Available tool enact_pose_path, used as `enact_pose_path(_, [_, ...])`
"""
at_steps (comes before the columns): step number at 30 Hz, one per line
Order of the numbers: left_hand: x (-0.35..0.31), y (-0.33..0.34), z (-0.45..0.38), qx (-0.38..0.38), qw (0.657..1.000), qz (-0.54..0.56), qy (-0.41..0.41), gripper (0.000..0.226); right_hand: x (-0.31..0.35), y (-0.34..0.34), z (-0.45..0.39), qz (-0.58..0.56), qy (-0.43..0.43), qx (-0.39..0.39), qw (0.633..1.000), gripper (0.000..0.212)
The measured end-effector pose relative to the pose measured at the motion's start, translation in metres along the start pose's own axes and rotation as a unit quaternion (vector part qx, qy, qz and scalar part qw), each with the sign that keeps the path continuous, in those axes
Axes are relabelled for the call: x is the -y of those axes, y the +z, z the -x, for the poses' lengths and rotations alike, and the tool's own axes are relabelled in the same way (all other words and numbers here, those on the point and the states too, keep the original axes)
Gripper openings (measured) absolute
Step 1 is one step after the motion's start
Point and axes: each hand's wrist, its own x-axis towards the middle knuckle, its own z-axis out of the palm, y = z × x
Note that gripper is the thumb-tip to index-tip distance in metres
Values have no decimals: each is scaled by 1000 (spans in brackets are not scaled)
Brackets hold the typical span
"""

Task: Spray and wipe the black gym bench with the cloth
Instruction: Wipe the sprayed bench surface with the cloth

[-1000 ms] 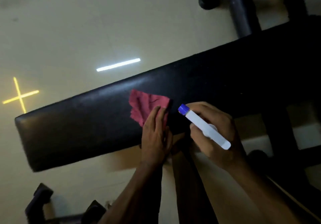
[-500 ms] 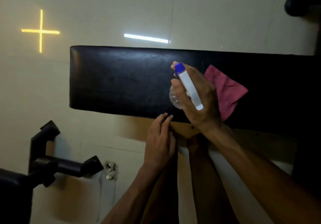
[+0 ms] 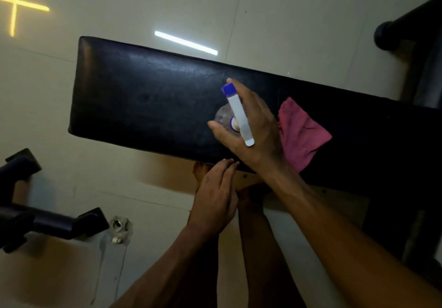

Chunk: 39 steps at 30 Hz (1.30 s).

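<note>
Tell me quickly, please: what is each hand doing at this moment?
Left hand: open, holds nothing, fingertips at the near edge of the black bench.
Right hand: closed around the spray bottle, above the bench, beside the pink cloth.

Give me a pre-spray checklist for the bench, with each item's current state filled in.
1. Spray bottle gripped by right hand: ok.
2. Nozzle held over the black bench: ok.
3. Pink cloth on the bench within reach: ok.
4. Left hand free to take the cloth, fingertips at the bench's near edge: ok.
5. Liquid left in the bottle: cannot tell.
6. Bench surface already wetted: cannot tell.
</note>
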Motion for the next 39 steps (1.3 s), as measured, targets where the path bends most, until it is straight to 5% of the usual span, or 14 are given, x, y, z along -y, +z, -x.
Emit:
enact_pose_path(4, [-15,10,-11,56,997,10,47,58,-31,-29,19,112,8,-16,994,72])
enact_pose_path(8, [-37,17,-28,71,995,9,67,57,-80,-73,39,141,145,-65,977,71])
enact_pose_path(13, [-64,27,-56,-52,998,28,5,40,-113,-77,24,18,186,92,978,112])
enact_pose_path(16, [-69,33,-66,-62,998,10,1,38,-110,-65,-7,109,113,143,977,91])
enact_pose_path(21, [-63,38,-76,-17,1000,-25,7,48,-125,-74,10,225,227,59,946,79])
enact_pose_path(25, [-56,48,-105,-29,999,-30,2,48,-147,-88,41,240,195,71,948,61])
enact_pose_path(28, [-57,58,-128,-34,999,-32,7,47,-166,-109,60,189,166,52,967,39])
enact_pose_path(34, [-78,84,-168,-16,989,-102,104,52,-188,-192,87,-14,235,-10,972,47])
enact_pose_path(39, [-80,105,-184,3,977,-174,122,60,-194,-249,85,-108,184,60,975,28])
